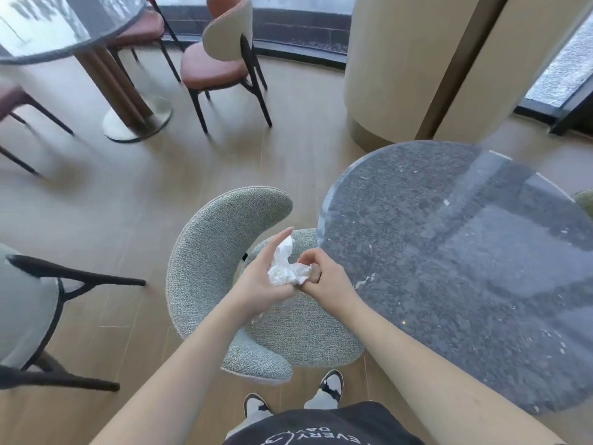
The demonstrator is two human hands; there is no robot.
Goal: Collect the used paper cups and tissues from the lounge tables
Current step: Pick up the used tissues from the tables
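A crumpled white tissue (285,269) is held between both my hands above the seat of a grey fabric chair (199,261). My left hand (260,277) cups it from the left with the fingers pointing up. My right hand (324,276) is curled against its right end, and I cannot tell what else lies in that fist. No paper cup shows in view. The dark stone round table (465,268) lies just right of my hands.
A second round table (41,30) with a pedestal base stands at the far left, with brown-seated chairs (221,56) around it. A grey chair with black legs (29,303) is at the left edge. A wide beige column (401,65) rises behind the near table.
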